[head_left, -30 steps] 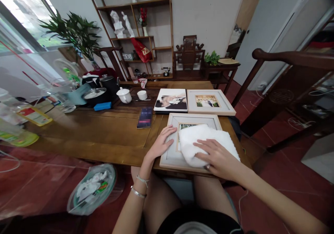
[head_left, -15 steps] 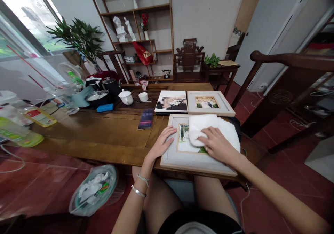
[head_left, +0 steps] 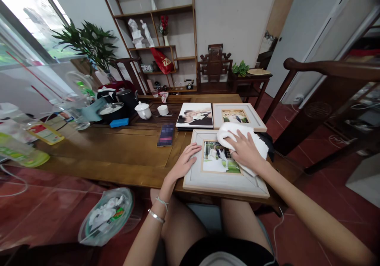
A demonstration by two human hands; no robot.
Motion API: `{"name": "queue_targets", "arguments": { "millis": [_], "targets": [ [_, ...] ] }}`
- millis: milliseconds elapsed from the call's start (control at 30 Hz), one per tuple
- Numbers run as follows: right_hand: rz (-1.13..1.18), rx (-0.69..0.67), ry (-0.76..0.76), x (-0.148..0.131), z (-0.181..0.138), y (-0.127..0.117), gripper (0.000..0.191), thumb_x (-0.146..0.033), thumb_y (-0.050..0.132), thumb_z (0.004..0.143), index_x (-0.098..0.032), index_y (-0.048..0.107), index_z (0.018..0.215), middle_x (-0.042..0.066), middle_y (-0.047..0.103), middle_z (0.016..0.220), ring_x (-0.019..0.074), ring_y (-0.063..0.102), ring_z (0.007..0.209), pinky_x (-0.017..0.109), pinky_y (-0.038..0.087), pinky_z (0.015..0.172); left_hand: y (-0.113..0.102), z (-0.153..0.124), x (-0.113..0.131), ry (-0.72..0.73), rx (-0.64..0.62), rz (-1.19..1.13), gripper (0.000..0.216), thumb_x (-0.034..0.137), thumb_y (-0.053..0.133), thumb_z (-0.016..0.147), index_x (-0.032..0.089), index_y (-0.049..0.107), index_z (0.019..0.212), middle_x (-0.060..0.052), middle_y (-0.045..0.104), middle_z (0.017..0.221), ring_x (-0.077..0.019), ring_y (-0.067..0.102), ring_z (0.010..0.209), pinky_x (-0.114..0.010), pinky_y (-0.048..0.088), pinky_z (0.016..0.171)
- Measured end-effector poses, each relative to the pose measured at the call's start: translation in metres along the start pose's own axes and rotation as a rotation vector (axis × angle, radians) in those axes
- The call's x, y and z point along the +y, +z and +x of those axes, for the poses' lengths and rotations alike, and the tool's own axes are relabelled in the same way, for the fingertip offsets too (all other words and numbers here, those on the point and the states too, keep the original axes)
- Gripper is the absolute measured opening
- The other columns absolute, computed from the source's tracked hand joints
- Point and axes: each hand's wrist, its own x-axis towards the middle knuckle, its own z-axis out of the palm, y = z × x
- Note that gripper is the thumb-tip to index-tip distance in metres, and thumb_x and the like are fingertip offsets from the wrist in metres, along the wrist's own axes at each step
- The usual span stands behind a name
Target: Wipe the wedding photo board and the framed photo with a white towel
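Right hand: fingers flat, pressing white cloth on frame's far right corner.
Left hand: spread, bracing picture frame left edge.

Left hand flat on left rail of frame, fingers spread near top-left corner. Right hand pressing white cloth onto frame's upper right; cloth bunched under and beyond fingertips, spilling past right rail. Photo uncovered, between the two sets of fingers. Phone left of left fingers, apart. Second frame and print just past right fingertips on table.
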Motion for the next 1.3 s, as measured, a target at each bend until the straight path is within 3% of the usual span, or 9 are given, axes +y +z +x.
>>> {"name": "queue_targets", "arguments": {
  "millis": [167,400,533,700,767,967,1167,1300],
  "targets": [
    [0.042,-0.080,-0.164,-0.029,-0.015,-0.006,0.055,-0.010,0.050,0.074,-0.023,0.054,0.128,0.010,0.040,0.147,0.0419,0.025,0.135,0.068,0.020,0.102,0.000,0.002,-0.003,-0.019,0.000,-0.017,0.038,0.028,0.047,0.091,0.025,0.056,0.128,-0.007,0.052,0.138,-0.0243,0.033,0.137,-0.050,0.021,0.116],
    [0.224,-0.181,-0.417,-0.054,-0.059,-0.023,0.048,-0.012,0.055,0.071,-0.026,0.060,0.117,0.003,0.033,0.151,0.0351,0.021,0.139,0.061,0.018,0.109,0.005,0.008,-0.003,-0.062,0.039,-0.036,0.036,0.020,0.052,0.084,0.023,0.063,0.119,-0.008,0.059,0.129,-0.0263,0.039,0.133,-0.051,0.025,0.114],
    [0.154,-0.135,-0.355,-0.041,-0.050,-0.031,0.048,-0.011,0.057,0.070,-0.024,0.061,0.116,0.007,0.039,0.148,0.0359,0.030,0.135,0.060,0.022,0.108,0.008,0.007,0.004,-0.087,0.095,-0.022,0.033,0.021,0.046,0.089,0.021,0.063,0.118,-0.009,0.059,0.128,-0.0242,0.041,0.131,-0.049,0.027,0.114],
    [-0.055,0.091,-0.161,-0.005,-0.014,-0.040,0.049,-0.008,0.058,0.069,-0.020,0.062,0.116,0.011,0.039,0.147,0.0387,0.026,0.136,0.063,0.013,0.109,0.008,0.004,0.009,-0.088,0.084,0.023,0.036,0.024,0.045,0.092,0.021,0.058,0.125,-0.010,0.054,0.135,-0.0237,0.038,0.134,-0.048,0.026,0.114],
    [-0.112,0.113,-0.138,0.001,-0.003,-0.035,0.047,-0.009,0.057,0.071,-0.020,0.063,0.116,0.011,0.041,0.146,0.0398,0.023,0.137,0.065,0.009,0.108,0.008,0.004,0.008,-0.088,0.069,0.061,0.038,0.024,0.043,0.093,0.021,0.055,0.129,-0.009,0.051,0.138,-0.0234,0.034,0.137,-0.049,0.024,0.115],
    [0.033,-0.114,-0.222,-0.025,-0.005,-0.011,0.050,-0.009,0.051,0.073,-0.020,0.059,0.122,0.011,0.041,0.145,0.0388,0.028,0.136,0.063,0.018,0.107,0.011,0.003,0.004,-0.069,0.049,0.137,0.042,0.019,0.036,0.094,0.021,0.050,0.134,-0.009,0.046,0.143,-0.0221,0.030,0.139,-0.048,0.023,0.116],
    [0.316,-0.345,-0.392,-0.068,-0.055,-0.050,0.055,-0.012,0.051,0.072,-0.027,0.054,0.125,0.005,0.042,0.146,0.0343,0.030,0.136,0.058,0.025,0.108,0.011,0.003,0.004,-0.068,0.066,0.103,0.042,0.017,0.036,0.093,0.022,0.051,0.133,-0.009,0.048,0.141,-0.0219,0.032,0.138,-0.049,0.024,0.116],
    [0.325,-0.329,-0.374,-0.072,-0.072,-0.055,0.054,-0.014,0.051,0.074,-0.028,0.054,0.126,0.004,0.042,0.146,0.0322,0.030,0.136,0.057,0.024,0.109,0.009,0.003,0.003,-0.061,0.066,0.058,0.040,0.020,0.039,0.094,0.022,0.053,0.131,-0.009,0.049,0.140,-0.0223,0.033,0.137,-0.049,0.024,0.115]
  ]
}}
